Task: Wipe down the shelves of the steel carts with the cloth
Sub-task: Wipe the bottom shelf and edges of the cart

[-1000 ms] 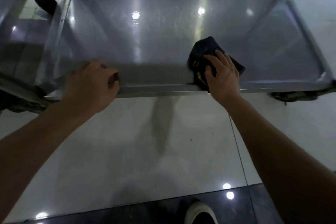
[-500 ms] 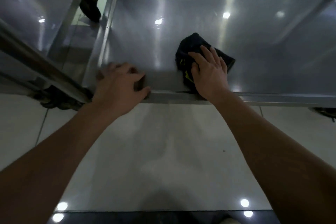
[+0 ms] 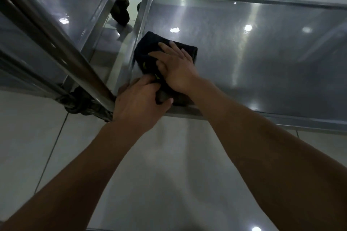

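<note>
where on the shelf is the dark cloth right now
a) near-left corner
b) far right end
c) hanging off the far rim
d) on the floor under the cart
a: the dark cloth lies in the near-left corner of the shelf, pressed flat under the right hand, with the left hand gripping the near rim beside it.

Two steel shelves show: one shelf [image 3: 262, 47] on the right and a second shelf [image 3: 56, 15] on the left. One dark cloth [image 3: 150, 50] lies there. Two hands appear, a left hand [image 3: 137, 105] and a right hand [image 3: 176, 67], plus two visible caster wheels [image 3: 121, 12].
</note>
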